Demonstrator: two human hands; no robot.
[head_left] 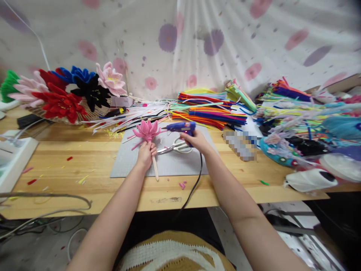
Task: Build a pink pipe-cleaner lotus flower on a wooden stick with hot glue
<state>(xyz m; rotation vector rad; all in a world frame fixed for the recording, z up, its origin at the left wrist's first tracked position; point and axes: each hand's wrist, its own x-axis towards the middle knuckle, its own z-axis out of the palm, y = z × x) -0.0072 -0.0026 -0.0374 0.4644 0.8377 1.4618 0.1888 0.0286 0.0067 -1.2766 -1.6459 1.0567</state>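
My left hand (146,153) is closed round the stem of a pink pipe-cleaner flower (146,130), just under its petals. The pale lower end of the stem sticks out below my fist. In my right hand (197,140) is a blue glue gun (182,128), its nozzle pointing left toward the flower's petals. A black cord hangs from the gun over the table's front edge. Beneath the gun, a pair of white-handled scissors (182,146) lies on the grey mat (124,165). A pink strip juts out at the flower's lower left.
Finished red, black, blue and pink flowers (63,103) stand at the back left. Bundles of coloured pipe cleaners (208,113) line the wall. A white thread spool (311,180) lies at the right, a white power strip (17,162) at the left. Pink offcuts (182,185) lie near the front edge.
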